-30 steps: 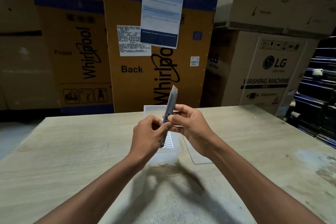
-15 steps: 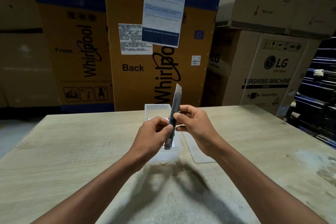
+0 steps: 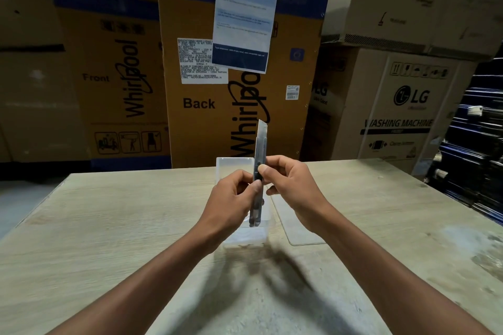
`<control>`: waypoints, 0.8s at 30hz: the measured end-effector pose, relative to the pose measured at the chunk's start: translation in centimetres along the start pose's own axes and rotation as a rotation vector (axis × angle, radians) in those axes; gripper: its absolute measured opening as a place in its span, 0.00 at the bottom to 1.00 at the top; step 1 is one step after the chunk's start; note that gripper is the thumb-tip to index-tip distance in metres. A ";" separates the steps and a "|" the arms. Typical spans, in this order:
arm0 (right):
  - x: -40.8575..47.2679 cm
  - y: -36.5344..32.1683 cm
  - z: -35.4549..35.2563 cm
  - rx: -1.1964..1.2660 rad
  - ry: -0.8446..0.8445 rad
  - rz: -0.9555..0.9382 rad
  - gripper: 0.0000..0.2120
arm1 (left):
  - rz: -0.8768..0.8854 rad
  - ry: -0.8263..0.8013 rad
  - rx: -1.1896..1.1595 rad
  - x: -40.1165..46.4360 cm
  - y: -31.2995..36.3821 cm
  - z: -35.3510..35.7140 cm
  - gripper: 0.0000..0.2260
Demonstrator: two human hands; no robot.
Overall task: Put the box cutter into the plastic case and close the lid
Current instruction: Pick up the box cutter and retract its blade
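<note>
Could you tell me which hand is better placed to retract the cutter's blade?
Right, probably: the right hand has its thumb on the cutter slider, while the left hand grips the handle lower down, steadying it.

My left hand (image 3: 231,198) and right hand (image 3: 292,185) are both bare: no gloves, rings, or watch show on them. My forearms are bare too, uncovered from the wrists to the near edge of the view, where no sleeve cuff shows. My fingernails look short and plain. A little motion blur softens the finer detail on my fingers.
</note>
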State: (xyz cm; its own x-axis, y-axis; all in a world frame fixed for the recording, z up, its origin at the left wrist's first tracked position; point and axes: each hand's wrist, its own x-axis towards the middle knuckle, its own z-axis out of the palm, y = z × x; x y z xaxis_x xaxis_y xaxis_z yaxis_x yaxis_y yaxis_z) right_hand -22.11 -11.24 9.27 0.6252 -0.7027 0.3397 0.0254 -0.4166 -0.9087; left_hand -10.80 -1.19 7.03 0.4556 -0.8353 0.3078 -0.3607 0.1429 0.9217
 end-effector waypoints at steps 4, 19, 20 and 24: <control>-0.1 -0.3 -0.3 0.040 -0.050 -0.018 0.13 | -0.001 -0.012 -0.012 0.1 0.2 -0.3 0.09; 1.4 -1.3 -1.9 -0.013 -0.095 -0.077 0.34 | 0.022 -0.086 0.089 0.2 0.2 -0.7 0.06; 1.5 -1.4 -2.0 -0.016 -0.095 -0.077 0.34 | 0.020 -0.090 0.089 0.3 0.1 -0.7 0.06; 2.1 -2.1 -2.4 -0.016 -0.088 -0.087 0.32 | 0.021 -0.097 0.078 0.4 0.4 -0.5 0.06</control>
State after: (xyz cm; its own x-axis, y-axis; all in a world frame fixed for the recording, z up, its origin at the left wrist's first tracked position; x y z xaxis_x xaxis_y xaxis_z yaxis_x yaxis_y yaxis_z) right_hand -22.79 -13.23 12.47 0.6871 -0.6106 0.3937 0.0701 -0.4836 -0.8725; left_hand -10.36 -1.19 7.66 0.3681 -0.8803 0.2992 -0.4330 0.1225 0.8930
